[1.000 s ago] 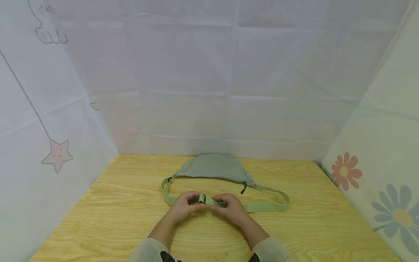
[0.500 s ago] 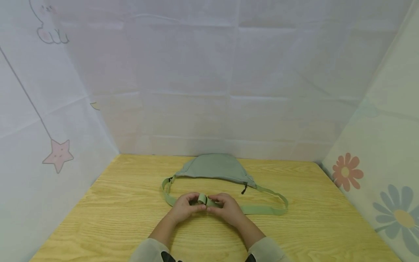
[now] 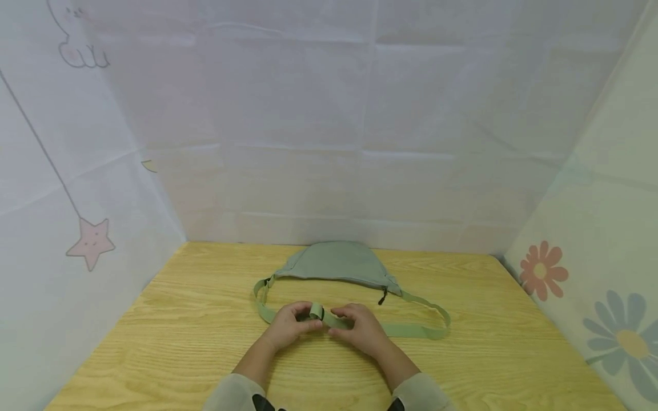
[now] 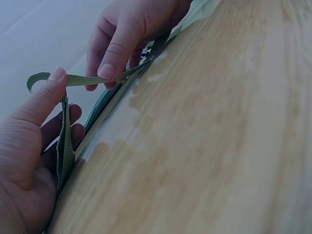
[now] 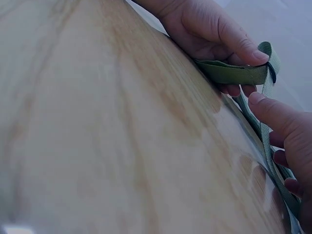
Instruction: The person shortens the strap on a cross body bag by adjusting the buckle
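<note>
A grey-green waist bag (image 3: 336, 262) lies flat at the back of the table, its light green webbing strap (image 3: 416, 330) looping toward me. My left hand (image 3: 287, 326) pinches the strap beside a dark slider buckle (image 3: 322, 313); a short loop of webbing stands up there, and in the right wrist view the thumb presses close to the buckle (image 5: 272, 71). My right hand (image 3: 361, 328) holds the strap just right of the buckle, thumb on the near side and fingers behind, as the left wrist view shows. The palm side of my right hand is mostly hidden in the head view.
The wood-grain table (image 3: 205, 342) runs back to a pale cloth wall (image 3: 329, 142). Printed cloth also hangs at both sides. A black zipper pull (image 3: 382, 295) hangs off the bag's right front edge, and another dark strap fitting (image 3: 267, 281) sits at its left.
My right hand came in toward the left, bulging the webbing loop at the buckle, then drew back slightly right. The strap's right-hand bend shifted a little left. My left hand stayed nearly still.
</note>
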The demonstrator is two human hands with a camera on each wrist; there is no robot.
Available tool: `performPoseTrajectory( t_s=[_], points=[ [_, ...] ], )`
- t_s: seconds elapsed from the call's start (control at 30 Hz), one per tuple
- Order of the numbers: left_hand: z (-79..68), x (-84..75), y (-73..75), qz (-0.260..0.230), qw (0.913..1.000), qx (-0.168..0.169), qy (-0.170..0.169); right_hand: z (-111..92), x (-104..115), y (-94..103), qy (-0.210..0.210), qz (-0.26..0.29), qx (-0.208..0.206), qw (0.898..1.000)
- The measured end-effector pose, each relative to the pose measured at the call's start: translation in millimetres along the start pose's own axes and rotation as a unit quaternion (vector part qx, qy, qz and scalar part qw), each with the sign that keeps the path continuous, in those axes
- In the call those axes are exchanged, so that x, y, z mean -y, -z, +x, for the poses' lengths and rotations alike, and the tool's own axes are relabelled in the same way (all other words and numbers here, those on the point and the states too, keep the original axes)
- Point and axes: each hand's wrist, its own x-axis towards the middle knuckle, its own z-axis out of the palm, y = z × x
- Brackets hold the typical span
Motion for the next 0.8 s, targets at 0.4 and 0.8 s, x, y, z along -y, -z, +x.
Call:
performPoseTrajectory(
  t_s=[0.4, 0.8],
  points=[
    [-0.3, -0.4, 0.7, -0.009, 1.0000, 0.000, -0.001, -2.2, -6.0, 4.7, 0.010, -0.067, -0.007, 0.998],
    [-1.6, -4.3, 0.0, -0.003, 0.9999, -0.005, 0.008, -2.7, -9.0, 3.3, -0.008, -0.025, -0.007, 1.000]
  ],
)
